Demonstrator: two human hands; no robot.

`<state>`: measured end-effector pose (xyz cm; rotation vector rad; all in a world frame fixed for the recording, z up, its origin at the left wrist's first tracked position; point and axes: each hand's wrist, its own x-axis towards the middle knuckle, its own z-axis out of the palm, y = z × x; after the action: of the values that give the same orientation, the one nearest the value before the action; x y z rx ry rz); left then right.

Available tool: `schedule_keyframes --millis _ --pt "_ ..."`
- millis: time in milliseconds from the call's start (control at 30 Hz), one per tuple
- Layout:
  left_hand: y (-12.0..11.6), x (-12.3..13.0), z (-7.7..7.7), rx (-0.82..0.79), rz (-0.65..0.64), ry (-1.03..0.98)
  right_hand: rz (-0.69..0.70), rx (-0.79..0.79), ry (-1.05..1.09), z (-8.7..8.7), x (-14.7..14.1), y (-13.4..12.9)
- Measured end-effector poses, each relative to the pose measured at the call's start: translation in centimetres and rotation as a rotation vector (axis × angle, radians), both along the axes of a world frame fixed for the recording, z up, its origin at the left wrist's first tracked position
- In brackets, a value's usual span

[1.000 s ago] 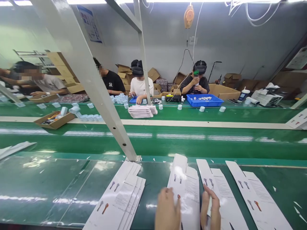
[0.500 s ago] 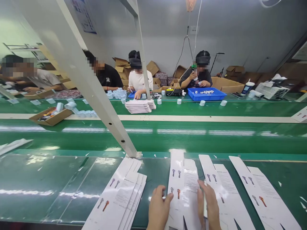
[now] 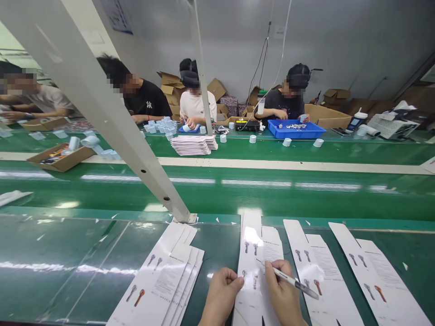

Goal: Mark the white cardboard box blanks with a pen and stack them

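Note:
A flat white printed card [image 3: 255,253] lies on the green bench in front of me. My left hand [image 3: 220,293] presses on its left edge, fingers curled. My right hand [image 3: 283,296] holds a thin pen-like tool [image 3: 292,281], its fine tip resting on the card near the small printed pictures. A stack of like cards [image 3: 163,283] lies to the left. Two more flat cards [image 3: 314,271] [image 3: 377,276] lie to the right.
A slanted white frame post [image 3: 102,108] stands bolted at the bench edge. Beyond runs a green conveyor [image 3: 272,190]. Across it, several people work among a blue tray [image 3: 295,130], a pile of cards [image 3: 193,145], small caps and a cardboard box [image 3: 57,157].
The view has tilted down. My right hand turned the tool from upright to slanted, setting its tip onto the card. My left hand stayed at the card's left edge.

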<state>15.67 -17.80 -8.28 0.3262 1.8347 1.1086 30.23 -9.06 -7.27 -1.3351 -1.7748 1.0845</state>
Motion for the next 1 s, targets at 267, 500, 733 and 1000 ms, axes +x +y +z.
schedule_keyframes --millis 267,500,733,1000 --pt "-0.3 -0.5 0.5 0.066 -0.004 -0.119 -0.06 -0.048 0.035 1.5 -0.4 -0.4" --pt "-0.1 -0.6 1.2 0.057 -0.051 -0.121 -0.068 -0.08 0.12 1.6 1.4 -3.4" --pt "0.2 -0.7 2.8 0.059 -0.035 -0.17 0.075 -0.116 0.075 1.3 1.0 -4.5" --pt "0.4 -0.9 1.9 0.033 0.001 -0.156 0.193 -0.073 0.033 1.2 1.2 -4.5"
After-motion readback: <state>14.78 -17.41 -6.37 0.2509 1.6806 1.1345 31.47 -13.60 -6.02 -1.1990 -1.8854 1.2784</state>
